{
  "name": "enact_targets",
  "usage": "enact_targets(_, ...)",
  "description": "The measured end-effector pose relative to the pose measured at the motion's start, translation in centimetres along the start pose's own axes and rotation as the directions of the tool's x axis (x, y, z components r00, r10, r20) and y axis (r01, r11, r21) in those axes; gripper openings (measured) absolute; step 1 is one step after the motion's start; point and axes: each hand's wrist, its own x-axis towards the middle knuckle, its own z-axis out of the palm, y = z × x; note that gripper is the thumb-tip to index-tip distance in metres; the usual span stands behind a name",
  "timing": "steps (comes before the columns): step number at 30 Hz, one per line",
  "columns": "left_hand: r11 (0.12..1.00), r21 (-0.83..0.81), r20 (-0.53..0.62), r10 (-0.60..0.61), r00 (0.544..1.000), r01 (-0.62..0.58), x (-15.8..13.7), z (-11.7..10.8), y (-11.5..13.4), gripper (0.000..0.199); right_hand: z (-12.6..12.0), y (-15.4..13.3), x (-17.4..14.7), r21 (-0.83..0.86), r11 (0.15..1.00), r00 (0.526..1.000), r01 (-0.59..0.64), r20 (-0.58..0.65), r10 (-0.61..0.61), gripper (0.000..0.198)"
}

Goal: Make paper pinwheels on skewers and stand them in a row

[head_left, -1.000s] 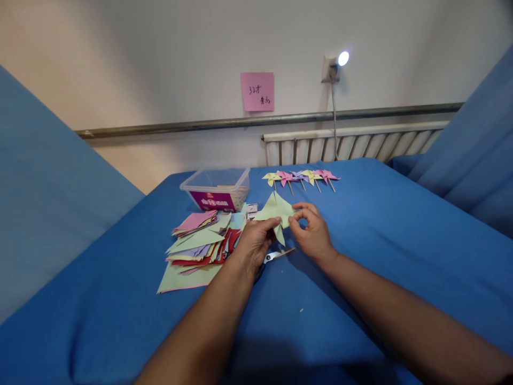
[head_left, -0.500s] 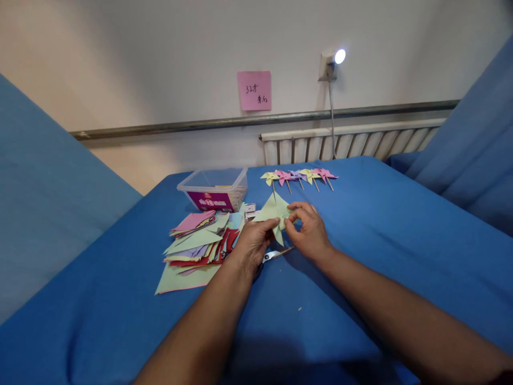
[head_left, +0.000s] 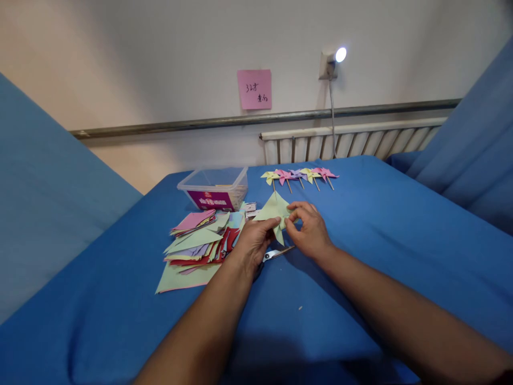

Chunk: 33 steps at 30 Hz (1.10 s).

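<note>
Between my two hands is a light green paper pinwheel, partly folded, one lower point hanging down. My left hand pinches it from the left, thumb pressed near its middle. My right hand is closed on its right side, thumb and forefinger together at the paper near the centre. The fingers cover part of the folds. Below the paper lie scissors, their handles hidden by my left hand. To the left sits a stack of coloured paper in pink, green, purple, yellow and red.
A clear plastic box with a purple label stands behind the paper stack and holds thin sticks. Several finished pinwheels on sticks lie in a row at the back of the blue-covered table. Blue curtains hang at both sides.
Almost nothing differs. Both hands keep their grip on the green pinwheel, and the whole view has shifted very slightly.
</note>
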Motion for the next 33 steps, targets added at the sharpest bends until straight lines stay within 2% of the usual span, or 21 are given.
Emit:
enact_targets(16, 1.0, 0.03, -0.005, 0.006, 1.0, -0.006, 0.09, -0.1, -0.18, 0.036, -0.31, -0.42, 0.03, -0.052, 0.997, 0.999, 0.048, 0.021, -0.047, 0.008)
enact_targets(33, 0.999, 0.037, -0.011, -0.006, 1.0, 0.007, -0.04, -0.01, -0.09, 0.033, -0.11, -0.1, -0.01, -0.024, 1.0, 1.0, -0.009, 0.022, 0.01, 0.009)
